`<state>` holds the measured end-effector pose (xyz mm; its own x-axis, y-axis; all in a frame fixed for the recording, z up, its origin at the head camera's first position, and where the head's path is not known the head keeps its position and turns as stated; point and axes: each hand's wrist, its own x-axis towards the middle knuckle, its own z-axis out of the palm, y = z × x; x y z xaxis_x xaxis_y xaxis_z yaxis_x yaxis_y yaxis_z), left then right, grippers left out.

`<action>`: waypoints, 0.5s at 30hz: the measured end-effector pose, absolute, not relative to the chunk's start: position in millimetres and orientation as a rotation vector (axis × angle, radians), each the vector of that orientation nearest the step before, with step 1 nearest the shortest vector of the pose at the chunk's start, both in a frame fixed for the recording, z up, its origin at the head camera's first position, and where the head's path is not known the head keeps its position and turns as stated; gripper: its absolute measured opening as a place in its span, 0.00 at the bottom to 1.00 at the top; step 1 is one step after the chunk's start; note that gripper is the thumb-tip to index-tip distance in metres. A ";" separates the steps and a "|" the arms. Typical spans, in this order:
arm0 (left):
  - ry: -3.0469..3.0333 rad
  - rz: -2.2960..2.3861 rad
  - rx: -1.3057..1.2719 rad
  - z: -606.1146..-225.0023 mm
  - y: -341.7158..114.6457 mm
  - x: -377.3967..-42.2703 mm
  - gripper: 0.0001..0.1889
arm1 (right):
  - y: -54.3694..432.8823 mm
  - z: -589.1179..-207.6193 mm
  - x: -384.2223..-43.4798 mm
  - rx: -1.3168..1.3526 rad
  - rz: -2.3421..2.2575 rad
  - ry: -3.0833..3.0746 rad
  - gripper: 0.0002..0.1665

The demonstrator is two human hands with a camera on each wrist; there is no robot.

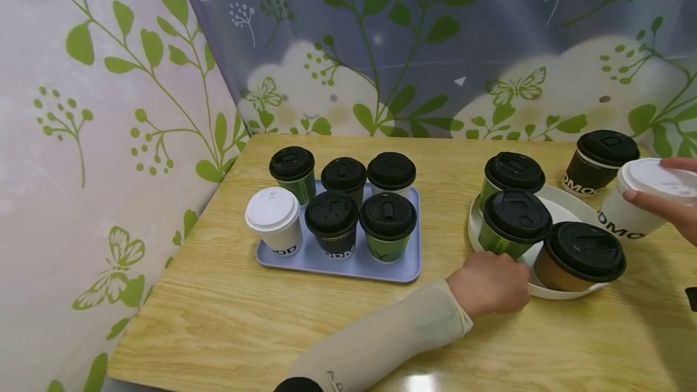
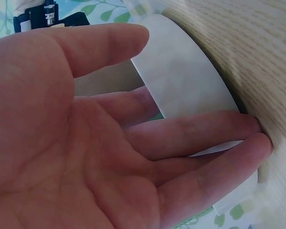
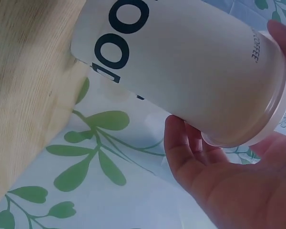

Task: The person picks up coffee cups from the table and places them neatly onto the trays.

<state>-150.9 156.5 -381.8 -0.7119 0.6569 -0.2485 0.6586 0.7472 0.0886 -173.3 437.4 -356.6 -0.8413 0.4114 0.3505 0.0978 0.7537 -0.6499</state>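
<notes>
My right hand (image 1: 672, 195) grips a white paper coffee cup (image 3: 181, 62) by its white lid, at the right edge of the head view. The cup tilts beside a round white tray (image 1: 474, 228), its base partly hidden in the head view. On that tray stand two green cups with black lids (image 1: 512, 171) (image 1: 517, 216) and a wide brown cup (image 1: 566, 268) with a black lid. At the tray's near left side is my left hand (image 1: 490, 283). The left wrist view shows its fingers (image 2: 205, 136) extended, loosely bent, against the tray's outer wall, with thumb and fingers apart.
To the left, a lavender rectangular tray (image 1: 337, 270) carries several lidded cups, including a white one (image 1: 283, 231) at its front left corner. Behind the round tray, a black cup (image 1: 588, 174) stands upright on the wooden table (image 1: 218, 325). Leaf-patterned walls (image 1: 337, 65) border the table.
</notes>
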 end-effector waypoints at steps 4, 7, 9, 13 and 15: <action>2.682 -0.013 1.034 -381.9 156.5 -150.5 0.08 | 432.5 -354.1 -171.7 -0.369 0.866 -2.454 0.44; 2.686 -0.024 1.033 -382.0 156.6 -150.1 0.08 | 431.2 -352.1 -171.8 -0.354 0.872 -2.465 0.44; 2.690 -0.035 1.036 -382.2 156.7 -149.9 0.08 | 430.7 -351.0 -171.9 -0.341 0.876 -2.488 0.44; 2.694 -0.038 1.030 -382.4 156.9 -149.9 0.08 | 428.9 -349.5 -172.3 -0.329 0.884 -2.514 0.45; 2.693 -0.034 1.028 -382.3 157.0 -150.0 0.08 | 427.4 -348.0 -172.2 -0.321 0.883 -2.538 0.46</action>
<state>-150.0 157.0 -382.3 -0.7164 0.6522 -0.2477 0.6583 0.7495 0.0697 -172.2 427.4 -348.0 -0.8800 0.3498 0.3214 0.0747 0.7701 -0.6335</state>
